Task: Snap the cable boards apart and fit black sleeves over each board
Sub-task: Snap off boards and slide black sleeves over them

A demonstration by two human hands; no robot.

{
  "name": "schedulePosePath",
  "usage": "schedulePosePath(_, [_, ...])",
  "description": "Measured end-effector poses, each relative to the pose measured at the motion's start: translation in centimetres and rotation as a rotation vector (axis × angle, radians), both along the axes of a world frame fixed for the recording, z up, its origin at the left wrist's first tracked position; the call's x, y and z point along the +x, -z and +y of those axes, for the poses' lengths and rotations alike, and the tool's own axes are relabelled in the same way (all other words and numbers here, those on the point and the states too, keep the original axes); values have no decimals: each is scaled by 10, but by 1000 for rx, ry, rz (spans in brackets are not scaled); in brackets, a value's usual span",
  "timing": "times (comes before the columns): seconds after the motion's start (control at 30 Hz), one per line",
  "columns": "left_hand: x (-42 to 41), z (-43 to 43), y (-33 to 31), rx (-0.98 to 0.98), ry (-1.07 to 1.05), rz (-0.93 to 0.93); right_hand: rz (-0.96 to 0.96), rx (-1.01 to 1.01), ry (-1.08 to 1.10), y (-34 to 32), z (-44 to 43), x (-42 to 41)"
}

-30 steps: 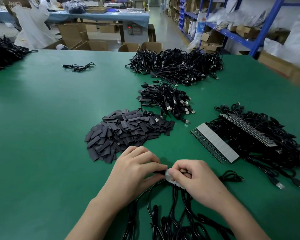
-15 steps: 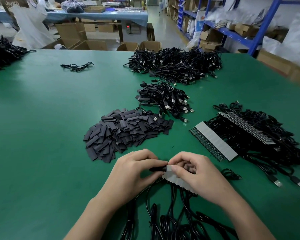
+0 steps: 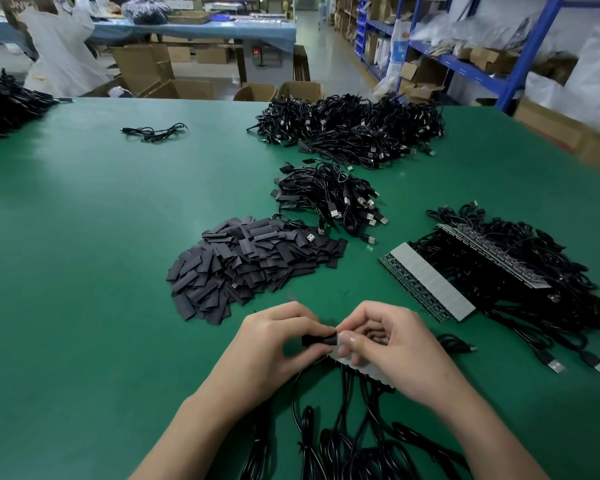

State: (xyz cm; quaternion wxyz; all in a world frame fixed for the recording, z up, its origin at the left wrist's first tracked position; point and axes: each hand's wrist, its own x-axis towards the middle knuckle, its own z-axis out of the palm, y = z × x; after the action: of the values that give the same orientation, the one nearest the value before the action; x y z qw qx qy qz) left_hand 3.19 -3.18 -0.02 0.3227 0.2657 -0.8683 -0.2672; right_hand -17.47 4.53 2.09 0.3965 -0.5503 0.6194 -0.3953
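My left hand [image 3: 274, 348] pinches a black sleeve [image 3: 317, 340] at the near middle of the green table [image 3: 84, 271]. My right hand [image 3: 392, 344] grips the left end of a grey strip of joined cable boards [image 3: 364, 368]; the sleeve meets that end. Black cables [image 3: 329, 427] hang from the strip toward me. Most of the strip is hidden under my right hand. A heap of loose black sleeves [image 3: 250, 268] lies just beyond my left hand.
Further strips of joined boards [image 3: 426, 282] with tangled cables lie at the right. A small pile of sleeved cables [image 3: 329, 199] and a larger pile [image 3: 354, 126] sit farther back. One stray cable [image 3: 153, 132] lies far left. Blue shelving stands at the right.
The sleeve in my left hand has come further into view against the strip's end. My right hand's fingers have curled tighter over the strip. Both hands stay in about the same spot.
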Motion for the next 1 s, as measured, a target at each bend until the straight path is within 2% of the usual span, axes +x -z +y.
schedulePosePath(0.17, [-3, -2, 3, 97, -31, 41, -20, -14, -5, 0, 0, 1])
schedulePosePath(0.33, [-2, -3, 4, 314, -93, 83, 244, -142, -40, -1, 1, -5])
schedulePosePath(0.47, [-4, -2, 4, 533, -66, 183, 303, -187, 9, 4, 0, -4])
schedulePosePath(0.6, [-6, 0, 4, 627, -49, 236, 320, -202, 16, 8, -1, -2])
schedulePosePath(0.7, [-7, 1, 3, 547, -73, 201, 300, -193, 65, 9, -2, -2])
schedulePosePath(0.8, [-3, -1, 2, 244, -112, 99, 266, -200, 109, 8, -2, -4])
schedulePosePath(0.87, [-3, -1, 1, 118, -113, 77, 245, -194, 109, 7, -2, -4])
schedulePosePath(1.0, [-3, -2, 3, 97, -124, 115, 212, -174, 97, 8, -1, -1])
